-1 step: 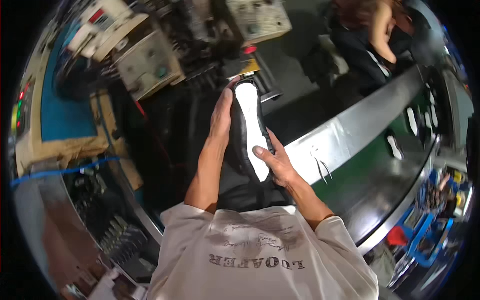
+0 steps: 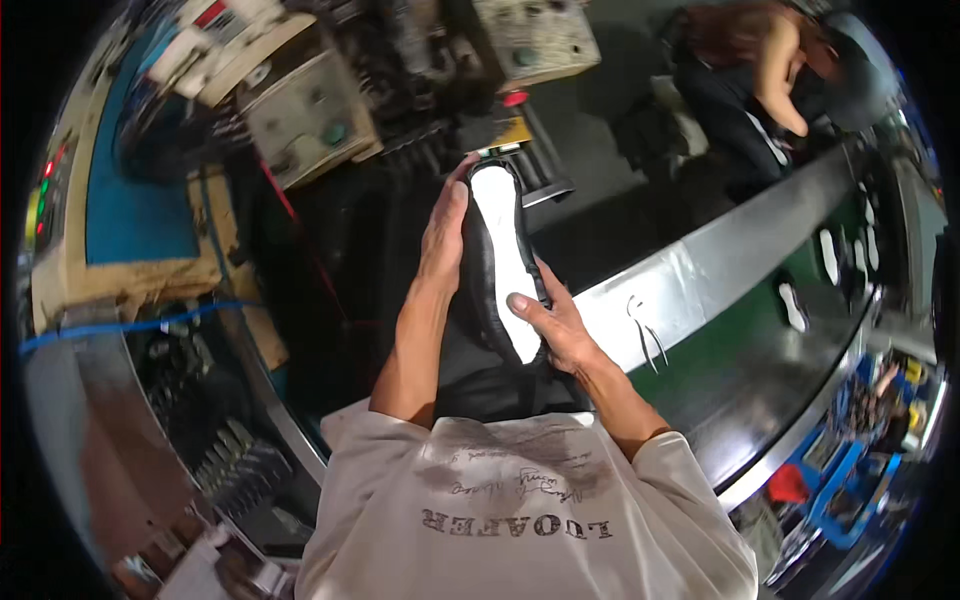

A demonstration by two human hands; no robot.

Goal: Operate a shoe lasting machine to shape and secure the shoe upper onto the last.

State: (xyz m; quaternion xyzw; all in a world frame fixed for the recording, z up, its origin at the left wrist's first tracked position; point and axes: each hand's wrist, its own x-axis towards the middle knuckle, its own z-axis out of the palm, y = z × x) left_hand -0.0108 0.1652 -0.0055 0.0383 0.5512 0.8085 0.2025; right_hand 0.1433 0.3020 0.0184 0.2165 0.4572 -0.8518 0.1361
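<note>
A black shoe upper (image 2: 482,268) is held bottom up in front of my body. Its underside is a long white sole piece (image 2: 497,215), narrow at the waist. My left hand (image 2: 445,230) lies along the shoe's left side, fingers wrapped toward its far end. From the right, my right hand (image 2: 560,328) grips the near part, its thumb pressed on the white surface and its fingers hidden beneath. A pair of pliers (image 2: 647,333) rests on the metal ledge to the right of my right hand.
A metal ledge (image 2: 700,260) edges a green conveyor (image 2: 690,385) on the right; several white-bottomed shoes (image 2: 830,256) lie on it. Machine boxes (image 2: 310,125) stand ahead and left. A co-worker (image 2: 775,90) bends over at far right. A blue hose (image 2: 130,327) crosses at left.
The surroundings sit slightly farther right in view, as my head has turned a little. Both hands keep the same grip on the shoe.
</note>
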